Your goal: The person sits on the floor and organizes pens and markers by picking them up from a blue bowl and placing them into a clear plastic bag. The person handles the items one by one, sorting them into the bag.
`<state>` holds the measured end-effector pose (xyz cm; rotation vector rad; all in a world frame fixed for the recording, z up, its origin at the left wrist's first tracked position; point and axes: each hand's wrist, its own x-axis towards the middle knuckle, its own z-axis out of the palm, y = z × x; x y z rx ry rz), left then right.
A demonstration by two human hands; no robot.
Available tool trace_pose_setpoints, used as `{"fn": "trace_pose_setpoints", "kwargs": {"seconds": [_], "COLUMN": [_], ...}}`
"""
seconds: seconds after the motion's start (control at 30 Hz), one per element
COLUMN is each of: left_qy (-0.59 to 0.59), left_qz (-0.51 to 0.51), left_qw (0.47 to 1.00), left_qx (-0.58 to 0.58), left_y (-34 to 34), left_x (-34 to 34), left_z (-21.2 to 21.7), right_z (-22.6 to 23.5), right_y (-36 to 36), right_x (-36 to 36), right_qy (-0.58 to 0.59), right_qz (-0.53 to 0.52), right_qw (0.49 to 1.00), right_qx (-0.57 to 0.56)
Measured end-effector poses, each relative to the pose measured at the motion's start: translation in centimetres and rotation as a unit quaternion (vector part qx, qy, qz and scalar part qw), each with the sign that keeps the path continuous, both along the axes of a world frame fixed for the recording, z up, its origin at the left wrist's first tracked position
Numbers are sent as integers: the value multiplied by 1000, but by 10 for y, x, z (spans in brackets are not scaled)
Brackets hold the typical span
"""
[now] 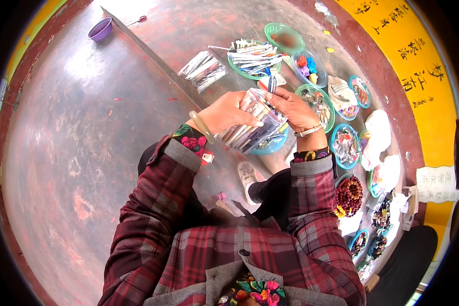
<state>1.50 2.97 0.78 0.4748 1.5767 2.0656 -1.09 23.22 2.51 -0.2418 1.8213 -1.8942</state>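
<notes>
A clear zip bag (246, 133) packed with pens is held up in front of my body. My left hand (223, 116) is closed on its left side, the thumb lying across the plastic. My right hand (297, 108) is at the bag's upper right edge, with a few pens (272, 84), some blue and one orange-red, sticking up from its fingers. Whether those fingers also pinch the plastic, I cannot tell. Just beyond the hands, a green basket (231, 62) is heaped with loose pens. Left of it, another pen-filled bag (203, 71) lies on the floor.
Several baskets of small goods, including a blue one (332, 148), curve along the right side. Dark red beads (349, 196) are piled there. A blue basket (270, 149) is partly hidden beneath the held bag. A purple basin (100, 30) stands far left, near a dark floor strip (153, 59).
</notes>
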Motion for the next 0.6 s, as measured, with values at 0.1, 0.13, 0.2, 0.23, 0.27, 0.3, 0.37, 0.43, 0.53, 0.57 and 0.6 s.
{"fn": "trace_pose_setpoints", "kwargs": {"seconds": [0.1, 0.13, 0.2, 0.23, 0.27, 0.3, 0.37, 0.43, 0.53, 0.57, 0.6], "left_qy": [-16, -25, -35, -40, -42, -44, -45, -43, -32, -31, -30], "left_qz": [1, 3, 3, 4, 7, 11, 15, 16, 12, 11, 10], "left_qw": [1000, 1000, 999, 999, 999, 999, 999, 999, 999, 999, 999], "left_qx": [-5, -1, 19, 29, 27, 25, 20, 14, 9, 9, 10], "left_y": [1, 2, 2, 2, 2, 2, 1, 1, 3, 3, 3], "left_x": [-1, -1, -4, -4, -4, -4, -4, -4, -3, -3, -3], "left_z": [-5, -7, -10, -11, -10, -8, -7, -9, -10, -11, -11], "right_z": [-12, -12, 1, -5, -5, -3, 8, 7, 6, 7, 9], "right_y": [10, 13, 18, 24, 27, 29, 29, 34, 32, 30, 26], "right_x": [-12, -14, -14, -19, -20, -21, -17, -19, -18, -16, -14], "right_qy": [81, 118, 85, 79, 72, 93, 173, 228, 217, 216, 215], "right_qz": [-58, -84, -145, -185, -225, -269, -333, -370, -346, -341, -336], "right_qw": [985, 969, 978, 977, 972, 958, 924, 895, 896, 898, 900], "right_qx": [142, 203, 128, 68, 7, -40, -67, -98, -173, -173, -174]}}
